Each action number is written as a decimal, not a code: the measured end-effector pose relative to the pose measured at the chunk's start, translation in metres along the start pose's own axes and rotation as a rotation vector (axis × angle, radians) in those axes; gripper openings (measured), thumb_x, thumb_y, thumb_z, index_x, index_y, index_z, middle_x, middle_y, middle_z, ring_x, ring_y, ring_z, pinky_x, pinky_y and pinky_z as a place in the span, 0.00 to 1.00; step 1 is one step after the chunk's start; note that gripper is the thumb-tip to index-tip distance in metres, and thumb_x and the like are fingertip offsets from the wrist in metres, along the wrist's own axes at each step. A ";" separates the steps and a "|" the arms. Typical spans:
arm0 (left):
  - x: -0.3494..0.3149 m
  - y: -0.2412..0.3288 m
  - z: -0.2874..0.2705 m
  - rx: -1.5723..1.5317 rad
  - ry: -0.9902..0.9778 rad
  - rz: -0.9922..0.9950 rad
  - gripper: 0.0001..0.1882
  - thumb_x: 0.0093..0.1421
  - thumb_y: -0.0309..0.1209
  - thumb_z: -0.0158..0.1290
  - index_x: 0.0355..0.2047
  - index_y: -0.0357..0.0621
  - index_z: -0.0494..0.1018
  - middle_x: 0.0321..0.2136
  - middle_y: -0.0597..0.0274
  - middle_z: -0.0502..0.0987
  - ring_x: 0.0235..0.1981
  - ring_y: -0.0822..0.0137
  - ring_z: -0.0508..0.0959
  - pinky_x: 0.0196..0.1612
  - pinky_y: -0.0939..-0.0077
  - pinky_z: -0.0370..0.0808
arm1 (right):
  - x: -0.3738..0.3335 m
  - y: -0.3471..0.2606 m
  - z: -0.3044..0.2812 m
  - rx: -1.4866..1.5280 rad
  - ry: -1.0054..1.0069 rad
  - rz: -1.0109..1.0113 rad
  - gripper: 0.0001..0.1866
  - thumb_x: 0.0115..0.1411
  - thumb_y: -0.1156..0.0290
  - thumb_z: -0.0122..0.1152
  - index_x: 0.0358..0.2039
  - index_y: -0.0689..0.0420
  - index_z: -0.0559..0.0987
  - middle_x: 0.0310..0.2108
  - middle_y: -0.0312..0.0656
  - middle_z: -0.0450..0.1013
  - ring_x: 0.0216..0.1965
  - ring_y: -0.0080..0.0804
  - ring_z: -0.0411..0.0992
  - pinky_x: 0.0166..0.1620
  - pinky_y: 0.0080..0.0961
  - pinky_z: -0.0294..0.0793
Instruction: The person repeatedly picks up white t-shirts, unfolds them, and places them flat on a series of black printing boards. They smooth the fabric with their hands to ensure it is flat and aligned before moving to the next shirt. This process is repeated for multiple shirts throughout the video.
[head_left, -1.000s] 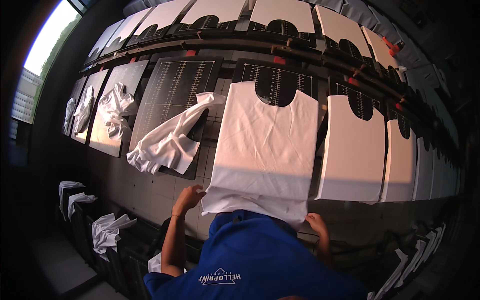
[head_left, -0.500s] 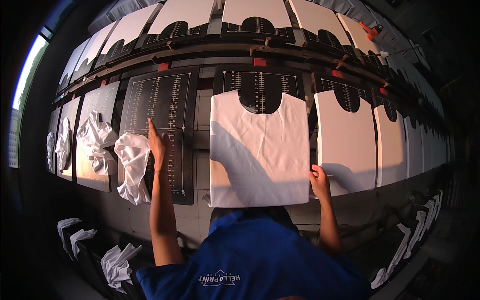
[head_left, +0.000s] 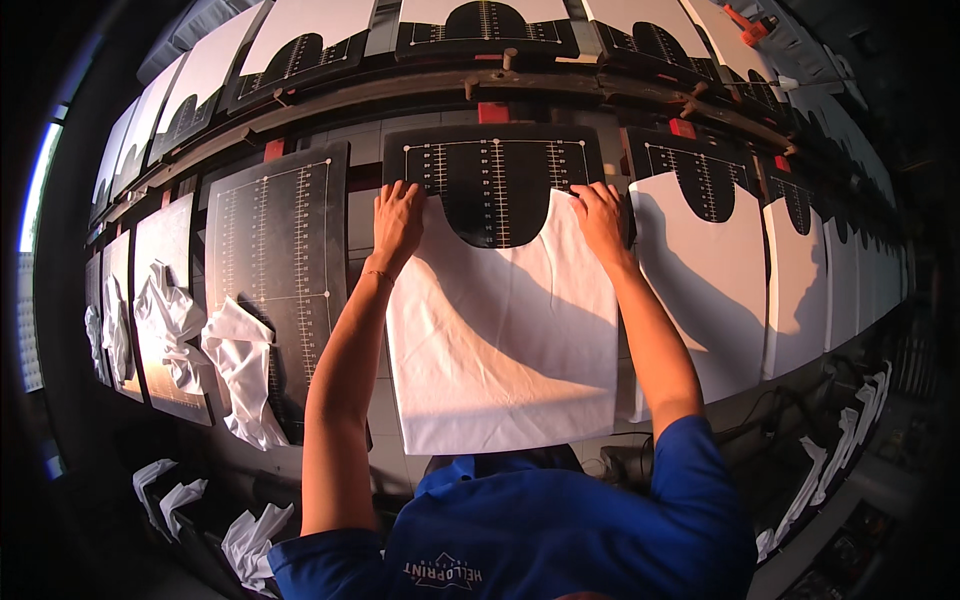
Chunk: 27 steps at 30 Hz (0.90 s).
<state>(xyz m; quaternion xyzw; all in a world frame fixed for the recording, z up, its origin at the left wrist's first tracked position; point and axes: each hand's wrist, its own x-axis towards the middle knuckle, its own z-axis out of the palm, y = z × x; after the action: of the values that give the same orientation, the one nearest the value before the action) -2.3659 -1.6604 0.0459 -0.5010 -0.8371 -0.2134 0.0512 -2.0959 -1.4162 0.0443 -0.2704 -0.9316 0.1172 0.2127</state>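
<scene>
A white T-shirt panel [head_left: 500, 350] lies over a black board [head_left: 497, 190] with ruled scales, its scooped neckline toward the board's far end. My left hand [head_left: 400, 225] grips the panel's far left shoulder corner, fingers curled over the fabric. On the far right shoulder corner, my right hand [head_left: 600, 222] is closed in the same way. Both forearms reach along the sides of the board. Light creases run across the fabric, and a shadow falls over its upper part.
To the left, a bare ruled board [head_left: 265, 220] carries a crumpled white cloth [head_left: 240, 365]; further boards there hold more bunched cloth. At the right, a white panel [head_left: 700, 290] lies flat on its board. A metal rail [head_left: 420, 92] crosses behind, with an orange tool [head_left: 748, 25] beyond.
My left hand has moved from beside the crumpled cloth to the panel's left shoulder. My right hand has gone from the lower right edge up to the right shoulder. The view has shifted slightly.
</scene>
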 end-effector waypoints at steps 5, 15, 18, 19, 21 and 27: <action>0.006 -0.012 -0.012 -0.200 -0.036 0.017 0.05 0.66 0.31 0.49 0.37 0.44 0.68 0.32 0.55 0.76 0.37 0.49 0.77 0.39 0.57 0.73 | 0.003 0.025 0.008 0.329 0.046 -0.012 0.05 0.65 0.71 0.57 0.40 0.57 0.73 0.33 0.45 0.74 0.38 0.50 0.73 0.40 0.40 0.73; 0.039 -0.028 -0.012 -0.140 -0.196 0.006 0.10 0.67 0.36 0.49 0.37 0.43 0.67 0.36 0.54 0.79 0.33 0.45 0.79 0.33 0.54 0.77 | 0.038 0.039 0.016 0.304 0.027 -0.064 0.05 0.68 0.70 0.53 0.39 0.58 0.72 0.34 0.46 0.74 0.37 0.52 0.73 0.37 0.41 0.73; 0.044 -0.030 -0.009 -0.157 -0.192 0.025 0.09 0.67 0.36 0.48 0.38 0.43 0.67 0.37 0.54 0.78 0.34 0.45 0.79 0.34 0.55 0.77 | 0.041 0.044 0.022 0.262 0.016 -0.059 0.06 0.68 0.68 0.53 0.39 0.57 0.73 0.35 0.45 0.74 0.37 0.51 0.74 0.37 0.41 0.73; 0.044 -0.031 -0.007 -0.156 -0.186 0.030 0.09 0.67 0.36 0.48 0.38 0.43 0.67 0.37 0.54 0.78 0.34 0.45 0.79 0.34 0.55 0.77 | 0.041 0.045 0.023 0.248 0.013 -0.057 0.06 0.68 0.68 0.53 0.39 0.57 0.73 0.35 0.44 0.74 0.37 0.50 0.74 0.37 0.41 0.73; 0.045 -0.033 -0.004 -0.155 -0.175 0.039 0.09 0.68 0.36 0.48 0.39 0.43 0.68 0.37 0.54 0.78 0.35 0.45 0.79 0.34 0.55 0.77 | 0.042 0.043 0.022 0.222 -0.008 -0.046 0.05 0.68 0.69 0.52 0.37 0.56 0.72 0.34 0.45 0.73 0.37 0.52 0.74 0.36 0.43 0.72; 0.049 -0.032 -0.003 -0.046 -0.313 0.028 0.10 0.67 0.36 0.48 0.43 0.44 0.70 0.41 0.55 0.78 0.39 0.49 0.80 0.39 0.57 0.77 | 0.040 0.045 0.019 0.147 -0.077 -0.001 0.09 0.66 0.62 0.56 0.37 0.54 0.72 0.35 0.42 0.73 0.38 0.51 0.74 0.36 0.44 0.73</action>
<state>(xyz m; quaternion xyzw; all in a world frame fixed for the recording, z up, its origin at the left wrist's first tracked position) -2.4177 -1.6343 0.0533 -0.5409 -0.8227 -0.1511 -0.0884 -2.1151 -1.3589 0.0256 -0.2488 -0.9282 0.1954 0.1960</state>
